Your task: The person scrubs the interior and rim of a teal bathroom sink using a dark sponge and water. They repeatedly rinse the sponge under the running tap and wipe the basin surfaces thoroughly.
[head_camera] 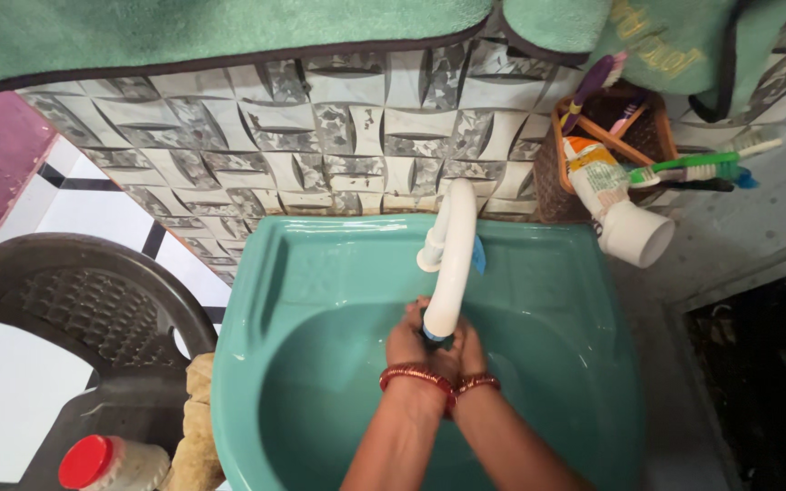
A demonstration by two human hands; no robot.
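Observation:
Both my hands are joined in the bowl of a green plastic sink (320, 273), right under the mouth of a white curved tap (455, 264). My left hand (406, 341) and my right hand (470, 350) press against each other, palms inward. Each wrist carries red bangles (420, 375). The spout's dark tip (433, 333) sits between the hands and hides the fingers. I cannot make out anything held, or whether water is running.
A dark plastic chair (75, 309) stands left of the sink, with a red-capped bottle (106, 464) and a yellowish cloth (197, 418) beside it. A brown holder (629, 136) with toothbrushes and a toothpaste tube (611, 200) sits at the right. Green towels (229, 36) hang above the tiled wall.

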